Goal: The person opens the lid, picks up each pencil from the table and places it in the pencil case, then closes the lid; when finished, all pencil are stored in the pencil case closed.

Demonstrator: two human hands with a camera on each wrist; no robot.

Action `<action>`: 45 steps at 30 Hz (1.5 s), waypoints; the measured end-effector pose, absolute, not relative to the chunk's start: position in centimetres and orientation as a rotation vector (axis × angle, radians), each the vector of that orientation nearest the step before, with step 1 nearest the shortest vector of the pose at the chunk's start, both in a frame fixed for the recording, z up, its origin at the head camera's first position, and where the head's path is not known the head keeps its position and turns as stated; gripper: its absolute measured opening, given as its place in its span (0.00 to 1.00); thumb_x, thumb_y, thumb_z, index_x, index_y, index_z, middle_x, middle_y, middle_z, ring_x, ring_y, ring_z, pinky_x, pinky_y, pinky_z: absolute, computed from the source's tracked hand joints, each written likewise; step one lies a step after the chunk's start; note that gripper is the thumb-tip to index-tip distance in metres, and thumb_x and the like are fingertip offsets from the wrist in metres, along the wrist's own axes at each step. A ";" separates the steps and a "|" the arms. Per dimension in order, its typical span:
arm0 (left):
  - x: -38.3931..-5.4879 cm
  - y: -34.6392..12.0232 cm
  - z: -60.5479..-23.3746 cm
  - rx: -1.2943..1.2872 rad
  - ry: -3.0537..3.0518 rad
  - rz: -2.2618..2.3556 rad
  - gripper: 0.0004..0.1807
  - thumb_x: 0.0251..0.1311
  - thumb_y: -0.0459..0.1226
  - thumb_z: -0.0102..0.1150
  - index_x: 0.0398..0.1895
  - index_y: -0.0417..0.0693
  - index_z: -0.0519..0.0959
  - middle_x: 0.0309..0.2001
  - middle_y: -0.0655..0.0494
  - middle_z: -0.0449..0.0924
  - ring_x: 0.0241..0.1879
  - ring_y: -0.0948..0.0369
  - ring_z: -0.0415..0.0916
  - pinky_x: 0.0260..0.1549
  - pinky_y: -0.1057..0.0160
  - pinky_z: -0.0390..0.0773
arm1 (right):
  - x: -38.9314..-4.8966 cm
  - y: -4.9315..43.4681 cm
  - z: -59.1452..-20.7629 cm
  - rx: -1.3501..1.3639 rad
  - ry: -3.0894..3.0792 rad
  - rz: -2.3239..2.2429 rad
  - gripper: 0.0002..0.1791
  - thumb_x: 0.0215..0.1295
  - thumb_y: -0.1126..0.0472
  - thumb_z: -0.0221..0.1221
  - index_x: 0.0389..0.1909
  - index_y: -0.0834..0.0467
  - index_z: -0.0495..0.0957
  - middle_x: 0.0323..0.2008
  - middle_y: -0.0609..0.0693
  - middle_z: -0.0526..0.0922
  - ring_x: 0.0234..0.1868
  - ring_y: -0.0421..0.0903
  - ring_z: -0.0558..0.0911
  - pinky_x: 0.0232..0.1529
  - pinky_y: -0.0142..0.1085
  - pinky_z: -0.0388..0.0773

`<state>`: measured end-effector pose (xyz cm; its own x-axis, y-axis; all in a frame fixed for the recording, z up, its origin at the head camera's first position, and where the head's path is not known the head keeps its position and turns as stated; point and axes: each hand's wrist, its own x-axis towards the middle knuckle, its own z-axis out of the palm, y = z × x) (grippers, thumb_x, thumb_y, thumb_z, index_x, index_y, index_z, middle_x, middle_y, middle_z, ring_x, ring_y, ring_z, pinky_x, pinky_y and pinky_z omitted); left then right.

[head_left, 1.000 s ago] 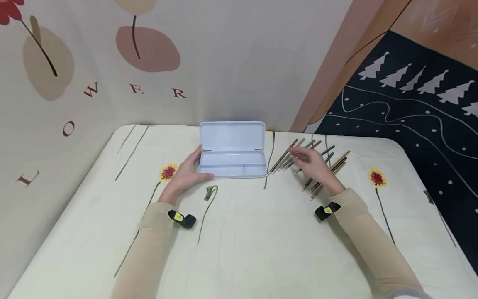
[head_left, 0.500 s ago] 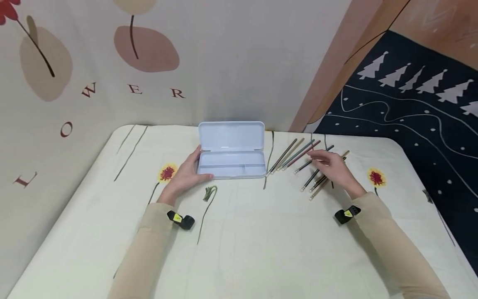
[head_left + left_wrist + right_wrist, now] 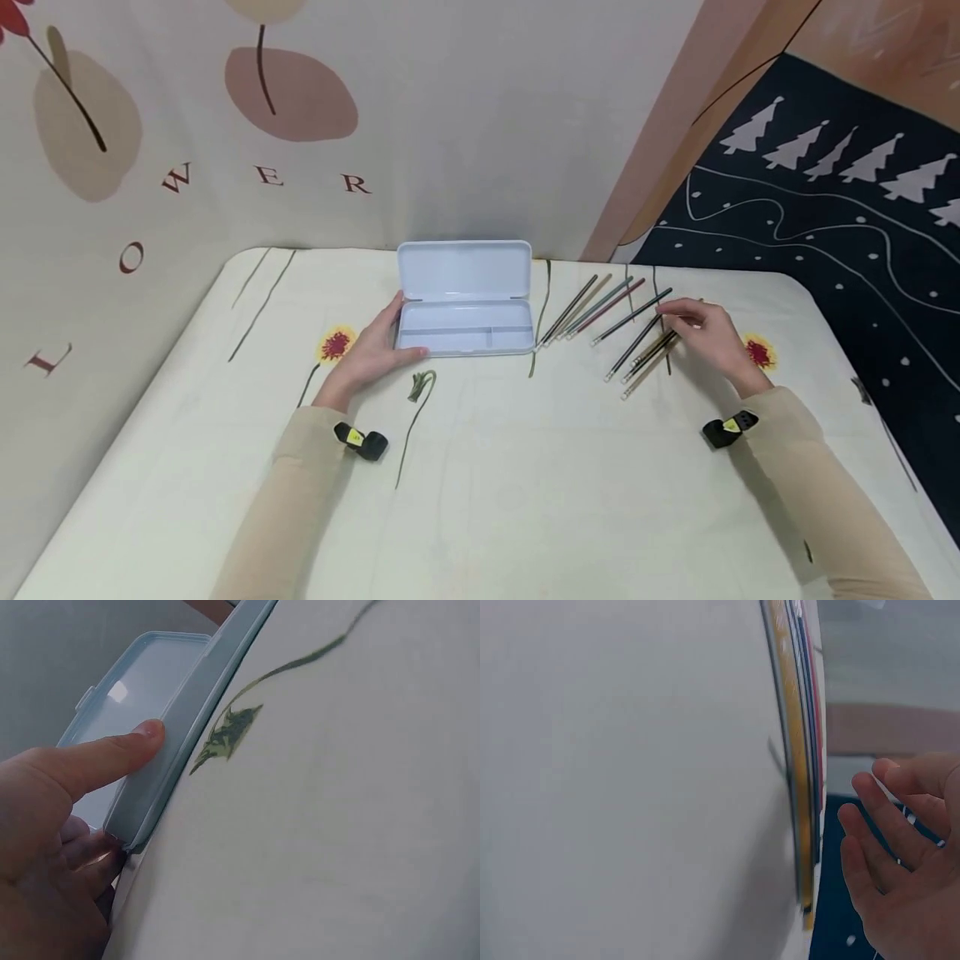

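Left hand (image 3: 367, 358) on a pale-blue pencil case (image 3: 465, 315), right hand (image 3: 705, 333) above scattered pencils (image 3: 632, 317).
The case stands at the table's far edge, its hinged lid (image 3: 465, 271) raised, and the left hand grips its left end, thumb against the front wall; the right hand is released, fingers loosely bent, just above the rightmost pencils, which lie slanting on the flower-print tablecloth (image 3: 510, 467) to the right of the case.

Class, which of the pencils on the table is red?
The reddish pencil, lying between the teal pencil and the dark pencil just right of it; no other visible pencil has a red shaft.
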<state>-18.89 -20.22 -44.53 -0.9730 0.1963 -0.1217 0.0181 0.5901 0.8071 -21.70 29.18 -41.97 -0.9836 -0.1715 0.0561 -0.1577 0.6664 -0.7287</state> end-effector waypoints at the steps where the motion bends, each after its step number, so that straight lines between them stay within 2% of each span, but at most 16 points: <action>1: -18.9 -20.3 -44.5 0.192 2.622 1.328 0.58 0.54 0.42 0.70 0.78 0.52 0.37 0.76 0.47 0.39 0.74 0.49 0.37 0.69 0.45 0.43 | -21.7 29.5 -42.0 -0.267 2.857 -1.235 0.14 0.72 0.65 0.51 0.52 0.66 0.79 0.52 0.61 0.78 0.49 0.44 0.75 0.49 0.30 0.70; 5: -18.9 -20.4 -44.7 0.274 2.620 1.347 0.58 0.56 0.41 0.69 0.78 0.52 0.36 0.76 0.46 0.38 0.74 0.48 0.37 0.69 0.45 0.43 | -21.8 30.4 -42.4 -0.234 2.867 -1.217 0.14 0.72 0.66 0.50 0.51 0.67 0.79 0.51 0.62 0.79 0.52 0.49 0.75 0.53 0.41 0.72; 9: -18.9 -20.4 -44.8 0.318 2.618 1.344 0.57 0.57 0.41 0.68 0.78 0.48 0.36 0.76 0.44 0.38 0.74 0.47 0.37 0.69 0.46 0.43 | -21.7 31.1 -42.6 -0.224 2.880 -1.195 0.13 0.72 0.66 0.51 0.50 0.68 0.80 0.50 0.63 0.79 0.50 0.43 0.75 0.51 0.33 0.72; 12: -18.8 -20.4 -44.7 0.304 2.612 1.330 0.56 0.58 0.42 0.67 0.78 0.48 0.36 0.76 0.44 0.37 0.74 0.47 0.37 0.69 0.46 0.42 | -21.7 31.5 -42.6 -0.211 2.884 -1.175 0.13 0.71 0.67 0.51 0.50 0.68 0.80 0.51 0.63 0.79 0.51 0.44 0.75 0.49 0.28 0.72; 18: -18.6 -20.4 -44.6 0.298 2.608 1.284 0.54 0.60 0.43 0.65 0.77 0.44 0.36 0.76 0.43 0.37 0.74 0.48 0.36 0.69 0.47 0.42 | -21.9 32.2 -42.9 -0.167 2.869 -1.152 0.14 0.73 0.66 0.50 0.52 0.69 0.78 0.54 0.66 0.76 0.57 0.59 0.73 0.56 0.52 0.71; 20: -18.6 -20.5 -44.7 0.298 2.606 1.276 0.54 0.61 0.43 0.65 0.77 0.44 0.36 0.76 0.43 0.37 0.74 0.48 0.37 0.69 0.47 0.42 | -22.0 32.5 -42.9 -0.180 2.876 -1.144 0.15 0.73 0.65 0.50 0.52 0.69 0.78 0.54 0.66 0.77 0.56 0.56 0.74 0.56 0.45 0.72; 23: -18.6 -20.5 -44.7 0.299 2.603 1.270 0.53 0.61 0.45 0.64 0.77 0.45 0.37 0.76 0.43 0.38 0.74 0.47 0.37 0.69 0.46 0.43 | -22.2 32.9 -43.0 -0.236 2.886 -1.150 0.14 0.73 0.65 0.51 0.50 0.69 0.79 0.53 0.66 0.78 0.52 0.42 0.77 0.52 0.26 0.72; 25: -18.6 -20.6 -44.7 0.297 2.602 1.267 0.53 0.61 0.45 0.64 0.77 0.45 0.38 0.76 0.43 0.39 0.74 0.47 0.37 0.69 0.46 0.43 | -22.2 33.2 -43.0 -0.239 2.889 -1.147 0.14 0.72 0.64 0.53 0.50 0.69 0.79 0.52 0.65 0.78 0.48 0.33 0.75 0.47 0.20 0.70; 27: -18.6 -20.6 -44.7 0.301 2.602 1.265 0.53 0.61 0.46 0.64 0.77 0.45 0.38 0.76 0.43 0.39 0.74 0.47 0.38 0.69 0.46 0.43 | -22.2 33.4 -43.1 -0.212 2.887 -1.152 0.14 0.71 0.64 0.54 0.50 0.69 0.79 0.51 0.66 0.78 0.48 0.34 0.76 0.51 0.27 0.72; 30: -18.6 -20.7 -44.7 0.300 2.607 1.250 0.54 0.61 0.46 0.64 0.78 0.45 0.38 0.76 0.43 0.39 0.73 0.47 0.38 0.69 0.47 0.43 | -22.2 33.7 -43.2 -0.155 2.873 -1.157 0.15 0.71 0.63 0.55 0.52 0.69 0.77 0.52 0.67 0.77 0.53 0.49 0.77 0.56 0.46 0.73; 32: -18.6 -20.7 -44.7 0.294 2.611 1.233 0.54 0.61 0.47 0.64 0.78 0.46 0.38 0.76 0.43 0.39 0.73 0.47 0.38 0.69 0.46 0.43 | -22.3 34.0 -43.3 -0.144 2.875 -1.145 0.15 0.71 0.64 0.55 0.52 0.69 0.77 0.53 0.66 0.76 0.55 0.57 0.75 0.56 0.52 0.71; 35: -18.6 -20.8 -44.5 0.276 2.616 1.207 0.54 0.60 0.49 0.64 0.78 0.46 0.38 0.76 0.44 0.39 0.73 0.46 0.39 0.69 0.46 0.44 | -22.4 34.3 -43.5 -0.191 2.866 -1.135 0.15 0.69 0.66 0.56 0.52 0.70 0.77 0.53 0.67 0.77 0.51 0.41 0.77 0.55 0.39 0.75; 38: -18.6 -20.8 -44.3 0.265 2.614 1.195 0.54 0.60 0.50 0.64 0.78 0.47 0.38 0.76 0.44 0.39 0.73 0.46 0.39 0.69 0.46 0.44 | -22.4 34.5 -43.5 -0.229 2.862 -1.138 0.14 0.68 0.67 0.56 0.52 0.69 0.78 0.53 0.66 0.77 0.45 0.26 0.72 0.47 0.23 0.73; 40: -18.6 -20.7 -44.3 0.261 2.613 1.190 0.54 0.60 0.50 0.64 0.78 0.47 0.38 0.76 0.44 0.39 0.73 0.46 0.38 0.69 0.46 0.44 | -22.3 34.4 -43.4 -0.254 2.858 -1.154 0.14 0.68 0.67 0.57 0.51 0.69 0.78 0.53 0.66 0.77 0.47 0.31 0.74 0.49 0.26 0.73; 42: -18.6 -20.7 -44.4 0.257 2.613 1.184 0.54 0.60 0.49 0.64 0.78 0.47 0.38 0.76 0.44 0.39 0.73 0.46 0.38 0.69 0.46 0.44 | -22.3 34.3 -43.3 -0.275 2.865 -1.169 0.13 0.67 0.68 0.57 0.50 0.69 0.78 0.52 0.66 0.77 0.51 0.43 0.76 0.54 0.38 0.74; 45: -18.6 -20.6 -44.4 0.256 2.613 1.180 0.54 0.61 0.49 0.64 0.78 0.46 0.38 0.76 0.43 0.39 0.73 0.46 0.39 0.69 0.45 0.44 | -22.4 34.1 -43.3 -0.346 2.868 -1.166 0.12 0.65 0.70 0.58 0.49 0.69 0.79 0.51 0.66 0.78 0.56 0.60 0.72 0.58 0.57 0.67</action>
<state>-18.62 -20.64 -44.40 -0.9500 0.2655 -0.1645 0.0523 0.6544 0.7544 -22.39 34.09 -43.31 -0.9749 -0.2145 0.0590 -0.1948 0.6954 -0.6917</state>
